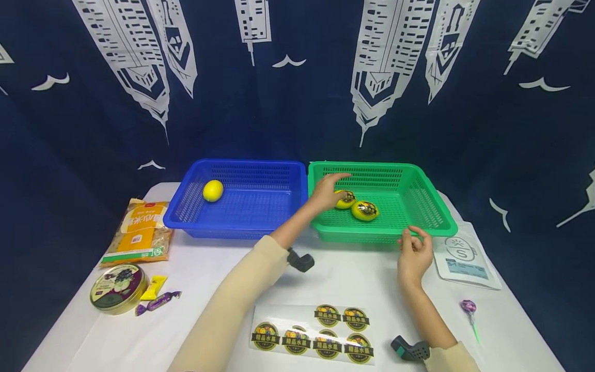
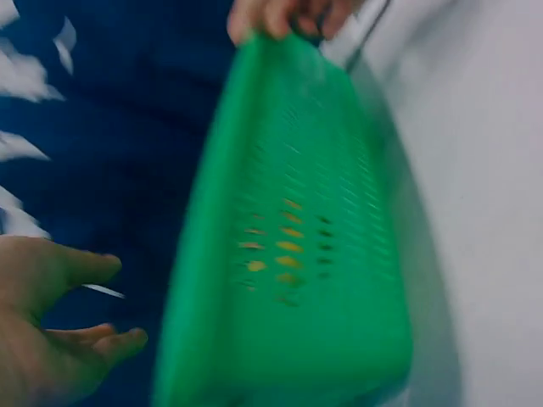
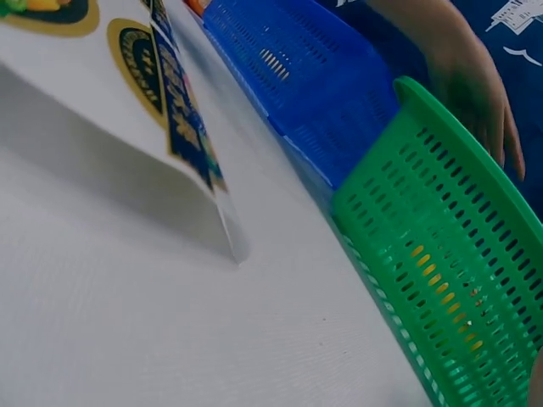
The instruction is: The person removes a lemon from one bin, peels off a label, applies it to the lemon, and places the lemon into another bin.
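My left hand [image 1: 327,194] reaches over the left side of the green basket [image 1: 388,237], thumb and fingers apart. Just under its fingertips lies a lemon [image 1: 344,202] bearing a round black-and-gold sticker. Another stickered lemon [image 1: 364,211] sits beside it, nearer the front. In the left wrist view, the left hand [image 2: 51,322] shows a gap between thumb and fingers, with nothing gripped. My right hand [image 1: 413,256] is at the basket's front rim, its fingers loosely bent; whether they press on the rim is unclear. A plain lemon [image 1: 213,191] lies in the blue basket [image 1: 228,233].
A sheet of round stickers [image 1: 288,313] lies at the table's front. On the left are a grain packet [image 1: 138,232], a round tin [image 1: 117,288], a yellow candy [image 1: 154,287] and a purple candy [image 1: 159,302]. A white pouch [image 1: 466,256] and a lollipop [image 1: 468,306] are on the right.
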The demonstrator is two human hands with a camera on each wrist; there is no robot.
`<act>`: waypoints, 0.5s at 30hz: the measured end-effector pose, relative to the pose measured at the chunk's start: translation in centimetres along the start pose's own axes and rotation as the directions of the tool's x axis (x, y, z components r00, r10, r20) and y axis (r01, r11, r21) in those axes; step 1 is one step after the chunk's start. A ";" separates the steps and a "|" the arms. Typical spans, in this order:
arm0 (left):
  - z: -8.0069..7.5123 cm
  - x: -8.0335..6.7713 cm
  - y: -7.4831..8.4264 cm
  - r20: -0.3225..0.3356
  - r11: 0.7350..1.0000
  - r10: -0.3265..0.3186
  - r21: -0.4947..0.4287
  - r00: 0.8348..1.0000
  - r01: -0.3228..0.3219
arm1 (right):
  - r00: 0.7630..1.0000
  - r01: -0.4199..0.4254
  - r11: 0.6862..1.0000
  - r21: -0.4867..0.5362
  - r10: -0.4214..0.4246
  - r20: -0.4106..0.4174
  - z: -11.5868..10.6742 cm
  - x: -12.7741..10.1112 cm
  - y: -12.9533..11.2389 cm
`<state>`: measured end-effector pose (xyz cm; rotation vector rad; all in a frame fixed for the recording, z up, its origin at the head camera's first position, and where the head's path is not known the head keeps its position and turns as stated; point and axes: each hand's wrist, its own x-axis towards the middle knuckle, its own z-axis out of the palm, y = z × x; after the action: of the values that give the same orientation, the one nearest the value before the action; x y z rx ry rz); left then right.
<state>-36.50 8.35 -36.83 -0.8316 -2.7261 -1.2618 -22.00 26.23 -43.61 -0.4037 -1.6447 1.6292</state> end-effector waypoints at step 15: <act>-11.8 -20.7 -8.8 -0.830 0.986 -0.159 -0.162 0.534 0.042 | 0.898 0.395 0.911 0.119 -0.411 0.159 8.1 -2.1 -6.6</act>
<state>-25.29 -14.18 -39.99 0.0272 -1.9029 -1.3610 -24.40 18.15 -37.04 0.1317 -1.6510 1.4402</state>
